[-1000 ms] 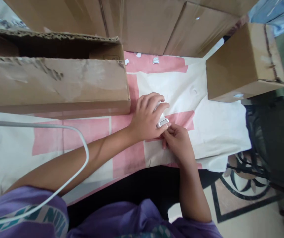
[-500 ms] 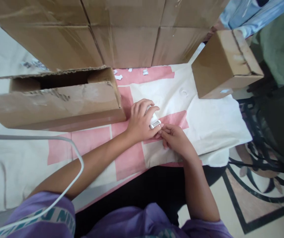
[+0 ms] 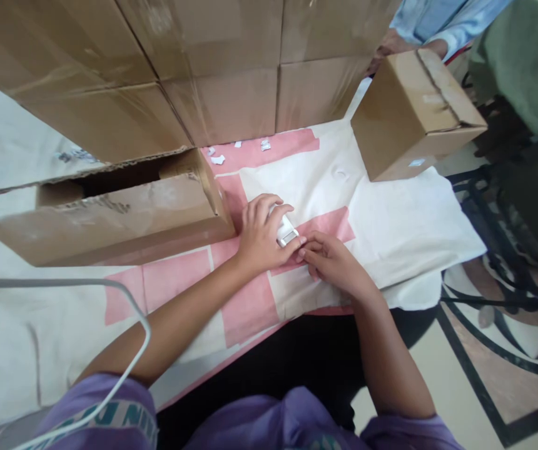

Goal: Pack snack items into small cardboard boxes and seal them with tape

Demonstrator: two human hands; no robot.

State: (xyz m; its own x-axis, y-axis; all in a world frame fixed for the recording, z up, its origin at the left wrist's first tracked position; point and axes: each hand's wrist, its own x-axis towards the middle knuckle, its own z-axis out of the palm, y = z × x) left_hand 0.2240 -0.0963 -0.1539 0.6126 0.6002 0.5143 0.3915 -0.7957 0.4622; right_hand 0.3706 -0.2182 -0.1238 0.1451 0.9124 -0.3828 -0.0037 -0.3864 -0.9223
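Note:
My left hand (image 3: 260, 240) is closed around a small white plastic device (image 3: 287, 232) with a grey rectangular end, its fingers over the top and its thumb along the near side. Most of the device's body is hidden under the fingers. Just to the right, my right hand (image 3: 332, 259) has its thumb and forefinger pinched together near the left thumb tip. Whatever lies in that pinch is too small to make out. Both hands are low over a pink and white cloth (image 3: 250, 312).
An open cardboard box (image 3: 132, 225) stands at left, with stacked taped cartons (image 3: 226, 106) behind. Another carton (image 3: 414, 119) sits at right, near a person's light blue sleeve (image 3: 466, 31). White scraps (image 3: 218, 160) lie by the stack. A white cable (image 3: 144, 331) crosses my left arm.
The camera view has shifted a little. My hands stay close together around the white device, and the right fingertips have shifted slightly against the left thumb.

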